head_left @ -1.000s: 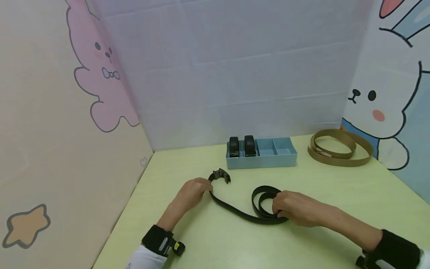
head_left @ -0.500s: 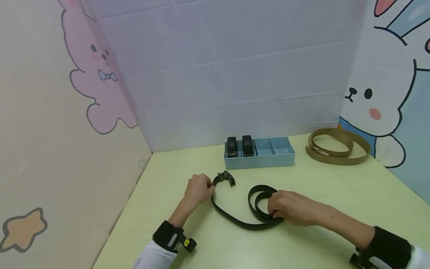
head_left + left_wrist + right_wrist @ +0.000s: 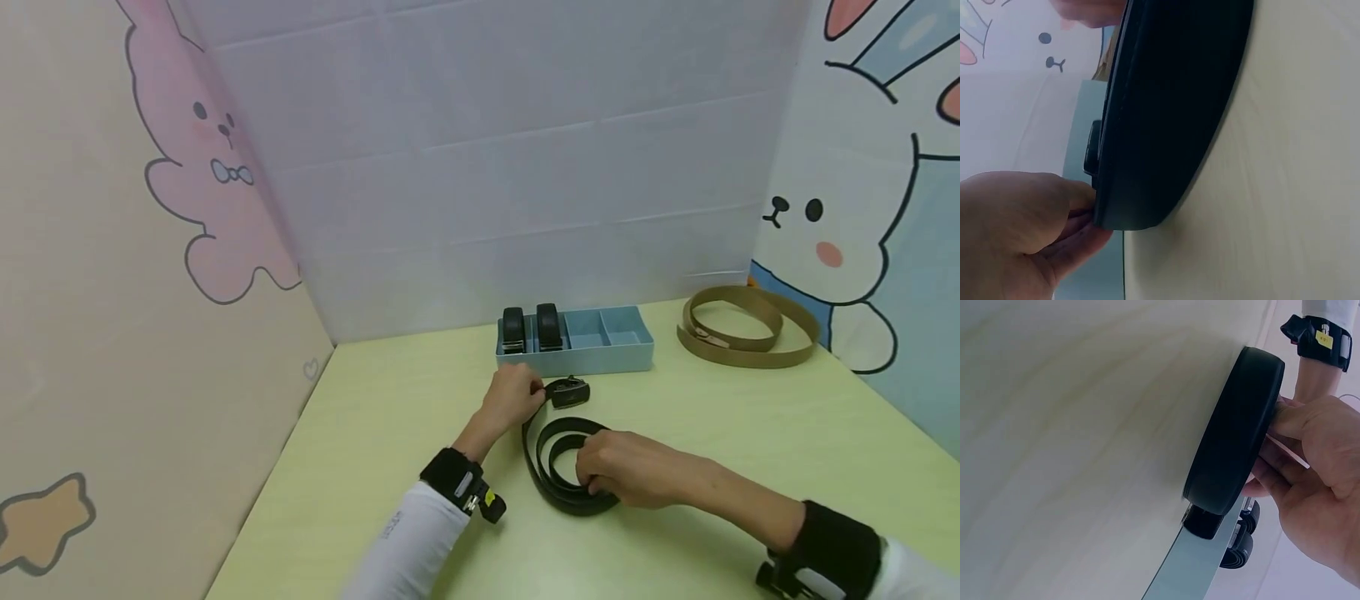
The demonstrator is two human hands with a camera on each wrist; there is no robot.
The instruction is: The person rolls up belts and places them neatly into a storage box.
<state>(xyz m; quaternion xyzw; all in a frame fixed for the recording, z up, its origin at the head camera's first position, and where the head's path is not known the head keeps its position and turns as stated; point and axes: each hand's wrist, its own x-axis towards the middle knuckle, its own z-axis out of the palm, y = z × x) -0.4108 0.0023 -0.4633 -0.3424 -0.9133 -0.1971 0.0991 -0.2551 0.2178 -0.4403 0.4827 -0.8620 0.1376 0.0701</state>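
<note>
- While the left hand (image 3: pixel 513 396) pinches the black belt (image 3: pixel 566 502) beside its buckle (image 3: pixel 572 392), the right hand (image 3: pixel 633 467), fingers curled, grips its coil.
- Belt location: on the counter (image 3: pixel 337 467), near the blue compartment tray (image 3: pixel 592 360).

Head cam came out decently bright, with soft, even light; couldn't tell where it came from. The table (image 3: pixel 337 467) had a pale sheen toward 6 o'clock, plus faint fuzzy shadows by the left sleeve (image 3: pixel 412 542) and right forearm (image 3: pixel 742 492). Left wrist cam was way murkier, hazy and bluish, the black belt (image 3: pixel 1172 112) crushed nearly flat. Right wrist was dim and kinda soft too, with the wall (image 3: pixel 1297 569) paler between 4 and 5 o'clock.
</note>
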